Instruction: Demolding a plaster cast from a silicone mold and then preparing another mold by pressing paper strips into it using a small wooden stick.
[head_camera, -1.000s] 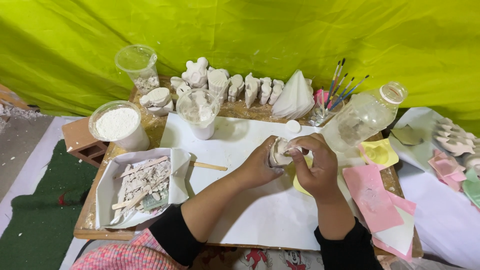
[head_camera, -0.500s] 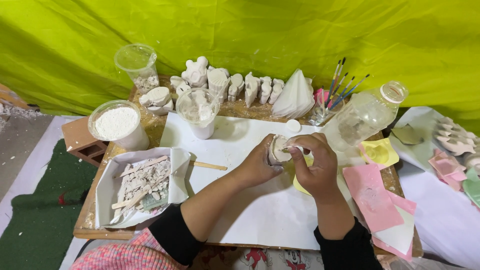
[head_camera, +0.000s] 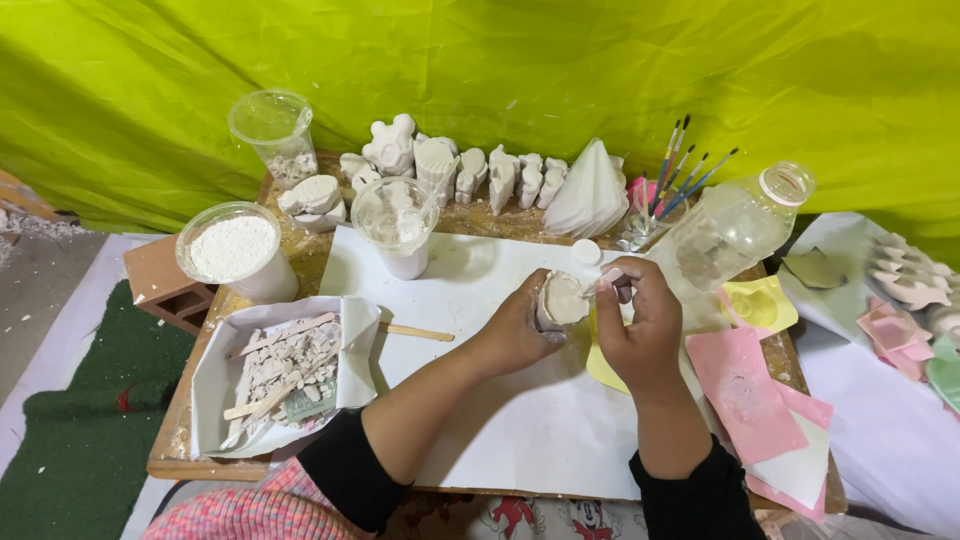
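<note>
Little has moved since a second ago: your hands sit over the same spot on the white paper sheet (head_camera: 470, 330), and the small white stick in your right hand has only shifted slightly against the piece you hold.

Your left hand (head_camera: 520, 325) is wrapped around a small mould filled with white plaster (head_camera: 560, 300), fingers curled about its side and holding it just above the paper. Your right hand (head_camera: 640, 325) is clenched on a small white stick (head_camera: 607, 279), pinched between thumb and fingers, its tip touching the right edge of the plaster. A yellow sheet (head_camera: 603, 365) lies on the paper under your right hand.

To your left on the surface (head_camera: 175, 445), a shallow white tray (head_camera: 215, 385) holds broken plaster scraps and flat sticks. A wooden stick (head_camera: 415, 332) lies on the paper just beside that tray. Behind it stands a tub of white powder (head_camera: 235, 250), and near the paper's far edge a clear cup (head_camera: 395, 220) smeared with plaster.

A row of white plaster figures (head_camera: 470, 170) lines the back, against the green cloth (head_camera: 480, 70). Paintbrushes (head_camera: 685, 175) stand in a small holder to the right of them, beside a clear plastic bottle (head_camera: 735, 225) lying tilted. Pink sheets (head_camera: 745, 390) lie to the right of your right hand.
</note>
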